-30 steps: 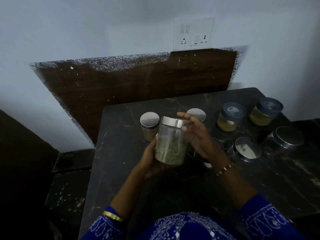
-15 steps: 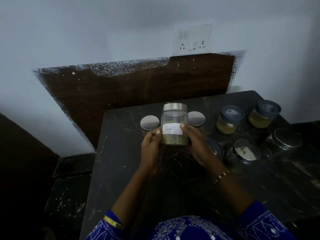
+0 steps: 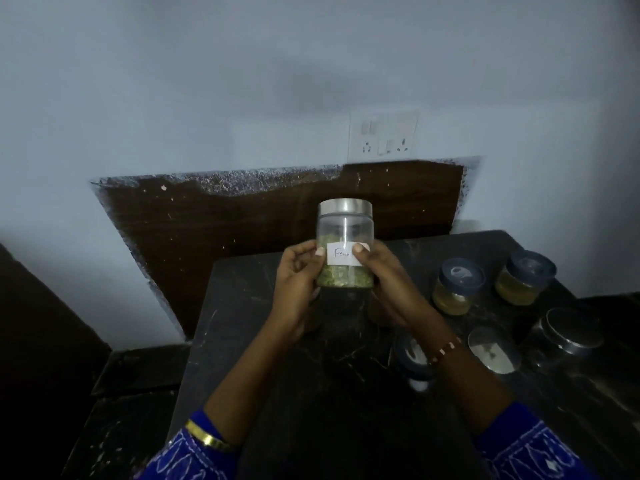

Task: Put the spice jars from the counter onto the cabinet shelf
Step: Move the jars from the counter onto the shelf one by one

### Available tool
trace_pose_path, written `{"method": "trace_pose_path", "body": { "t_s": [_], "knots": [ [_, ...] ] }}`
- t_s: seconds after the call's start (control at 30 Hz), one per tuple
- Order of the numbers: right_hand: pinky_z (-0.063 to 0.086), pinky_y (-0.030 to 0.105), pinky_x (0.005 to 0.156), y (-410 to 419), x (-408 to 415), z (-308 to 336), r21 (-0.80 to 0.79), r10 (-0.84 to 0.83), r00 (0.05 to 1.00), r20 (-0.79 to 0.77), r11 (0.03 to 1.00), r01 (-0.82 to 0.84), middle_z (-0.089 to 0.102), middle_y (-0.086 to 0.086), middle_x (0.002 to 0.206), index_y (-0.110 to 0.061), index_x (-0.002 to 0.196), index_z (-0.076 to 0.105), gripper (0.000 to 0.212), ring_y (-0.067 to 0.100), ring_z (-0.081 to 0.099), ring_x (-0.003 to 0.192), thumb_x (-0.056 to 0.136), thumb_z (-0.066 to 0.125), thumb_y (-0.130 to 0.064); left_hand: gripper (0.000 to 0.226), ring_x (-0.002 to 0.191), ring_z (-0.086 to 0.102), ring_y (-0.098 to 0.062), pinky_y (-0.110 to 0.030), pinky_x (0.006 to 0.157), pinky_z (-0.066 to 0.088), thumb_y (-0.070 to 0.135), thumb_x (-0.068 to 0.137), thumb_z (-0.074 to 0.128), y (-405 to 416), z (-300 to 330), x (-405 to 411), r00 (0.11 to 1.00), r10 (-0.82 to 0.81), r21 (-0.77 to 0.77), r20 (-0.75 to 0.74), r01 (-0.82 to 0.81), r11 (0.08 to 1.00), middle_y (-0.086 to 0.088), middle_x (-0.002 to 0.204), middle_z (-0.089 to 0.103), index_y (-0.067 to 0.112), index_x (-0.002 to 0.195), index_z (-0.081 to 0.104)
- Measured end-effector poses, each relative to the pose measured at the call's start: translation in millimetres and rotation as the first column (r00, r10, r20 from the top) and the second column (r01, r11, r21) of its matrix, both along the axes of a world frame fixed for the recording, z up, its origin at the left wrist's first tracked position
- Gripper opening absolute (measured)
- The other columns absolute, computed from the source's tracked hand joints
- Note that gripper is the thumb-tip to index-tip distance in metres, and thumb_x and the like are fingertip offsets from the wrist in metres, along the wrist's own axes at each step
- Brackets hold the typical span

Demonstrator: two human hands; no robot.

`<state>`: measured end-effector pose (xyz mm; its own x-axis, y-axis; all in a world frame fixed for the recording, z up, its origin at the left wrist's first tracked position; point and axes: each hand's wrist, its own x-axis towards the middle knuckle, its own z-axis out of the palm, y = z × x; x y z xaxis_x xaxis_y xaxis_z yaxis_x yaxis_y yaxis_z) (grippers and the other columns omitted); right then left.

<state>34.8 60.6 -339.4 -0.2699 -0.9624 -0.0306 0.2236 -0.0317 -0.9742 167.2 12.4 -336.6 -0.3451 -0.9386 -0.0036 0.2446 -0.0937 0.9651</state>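
One labelled jar (image 3: 345,249) of green spice, raised higher than a second ago, upright, well clear of the dark counter (image 3: 263,341), label now facing the camera. Gripped by left hand (image 3: 297,285) and right hand (image 3: 384,282), fingers curled round it. Probably shelf-bound next; no cabinet in view. Five more jars visible on the counter: two steel-lidded (image 3: 568,332), three blue-lidded (image 3: 456,285).

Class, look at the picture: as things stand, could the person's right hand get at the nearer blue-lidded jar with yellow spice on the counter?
Probably not yet: the right hand and left hand both hold the labelled jar. The path to the blue-lidded jar looks clear.
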Motion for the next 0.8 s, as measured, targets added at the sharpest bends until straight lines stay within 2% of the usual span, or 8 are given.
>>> {"method": "trace_pose_path", "body": {
  "t_s": [0.2, 0.33, 0.4, 0.47, 0.57, 0.67, 0.73, 0.8],
  "knots": [
    [0.052, 0.033, 0.092, -45.3, -10.7, 107.2, -0.249, -0.022, 0.98, -0.198, 0.968, -0.029, 0.062, 0.007, 0.12, -0.014, 0.133, 0.045, 0.044, 0.018, 0.063, 0.106, 0.091, 0.057, -0.024, 0.016, 0.101, 0.061, -0.022, -0.031, 0.082, 0.053, 0.01, 0.094, 0.048, -45.5, 100.4, -9.8, 0.995, 0.039, -0.323, -0.09, -0.066, 0.944, -0.011, 0.11, 0.061, 0.014, 0.11, 0.051],
    [0.051, 0.035, 0.094, -70.9, -11.0, 193.7, -0.426, -0.115, 0.941, -0.318, 0.904, -0.034, 0.059, 0.008, 0.124, -0.027, 0.115, 0.052, 0.024, 0.02, 0.06, 0.109, 0.092, 0.056, -0.026, 0.018, 0.107, 0.059, -0.022, -0.028, 0.081, 0.054, 0.015, 0.096, 0.045, -68.0, 184.2, -11.5, 0.983, 0.144, -0.589, -0.11, -0.182, 0.788, -0.012, 0.117, 0.059, 0.015, 0.113, 0.05],
    [0.052, 0.035, 0.094, -80.8, -11.0, 234.3, -0.502, -0.184, 0.907, -0.378, 0.864, -0.034, 0.057, 0.007, 0.127, -0.019, 0.127, 0.049, 0.041, 0.021, 0.059, 0.113, 0.089, 0.058, -0.032, 0.023, 0.109, 0.059, -0.022, -0.026, 0.082, 0.054, 0.016, 0.096, 0.046, -76.4, 224.7, -10.7, 0.973, 0.182, -0.682, -0.141, -0.229, 0.694, -0.013, 0.12, 0.06, 0.012, 0.118, 0.053],
    [0.054, 0.033, 0.089, -89.1, -10.1, 270.8, -0.565, -0.22, 0.887, -0.405, 0.823, -0.054, 0.06, 0.006, 0.123, -0.013, 0.132, 0.046, 0.052, 0.021, 0.06, 0.11, 0.087, 0.06, -0.034, 0.029, 0.107, 0.06, -0.019, -0.026, 0.084, 0.054, 0.018, 0.095, 0.048, -84.1, 261.8, -10.0, 0.961, 0.211, -0.738, -0.177, -0.271, 0.618, -0.009, 0.119, 0.061, 0.01, 0.123, 0.054],
    [0.054, 0.024, 0.079, -102.6, -9.5, 319.3, -0.626, -0.226, 0.906, -0.358, 0.778, -0.052, 0.063, -0.006, 0.103, -0.011, 0.131, 0.041, 0.047, 0.011, 0.063, 0.095, 0.091, 0.059, -0.025, 0.033, 0.099, 0.061, -0.01, -0.017, 0.082, 0.052, 0.019, 0.096, 0.048, -96.5, 309.0, -12.0, 0.948, 0.237, -0.788, -0.214, -0.311, 0.532, -0.003, 0.113, 0.063, 0.009, 0.127, 0.054],
    [0.053, 0.025, 0.078, -118.3, -10.1, 358.6, -0.647, -0.255, 0.889, -0.382, 0.76, -0.06, 0.063, 0.0, 0.102, -0.009, 0.131, 0.035, 0.051, 0.011, 0.063, 0.089, 0.09, 0.06, -0.026, 0.034, 0.086, 0.057, 0.004, -0.005, 0.072, 0.049, 0.018, 0.097, 0.045, -109.8, 344.2, -18.3, 0.933, 0.275, -0.819, -0.232, -0.34, 0.461, 0.007, 0.104, 0.061, 0.01, 0.129, 0.053],
    [0.052, 0.026, 0.075, -131.0, -11.3, 378.9, -0.657, -0.288, 0.862, -0.417, 0.751, -0.067, 0.06, 0.003, 0.102, -0.007, 0.132, 0.035, 0.053, 0.012, 0.061, 0.085, 0.09, 0.06, -0.026, 0.034, 0.087, 0.058, -0.001, -0.009, 0.074, 0.048, 0.018, 0.097, 0.044, -122.9, 362.8, -22.5, 0.923, 0.311, -0.826, -0.226, -0.351, 0.442, 0.006, 0.102, 0.06, 0.01, 0.129, 0.053],
    [0.049, 0.024, 0.07, -143.3, -13.0, 394.9, -0.677, -0.35, 0.823, -0.447, 0.734, -0.056, 0.055, -0.003, 0.09, -0.007, 0.133, 0.036, 0.052, 0.009, 0.058, 0.077, 0.09, 0.06, -0.026, 0.034, 0.099, 0.058, -0.013, -0.022, 0.082, 0.051, 0.019, 0.097, 0.044, -136.4, 377.1, -25.7, 0.912, 0.35, -0.818, -0.213, -0.363, 0.446, 0.0, 0.109, 0.061, 0.01, 0.129, 0.052]
  ]
}}
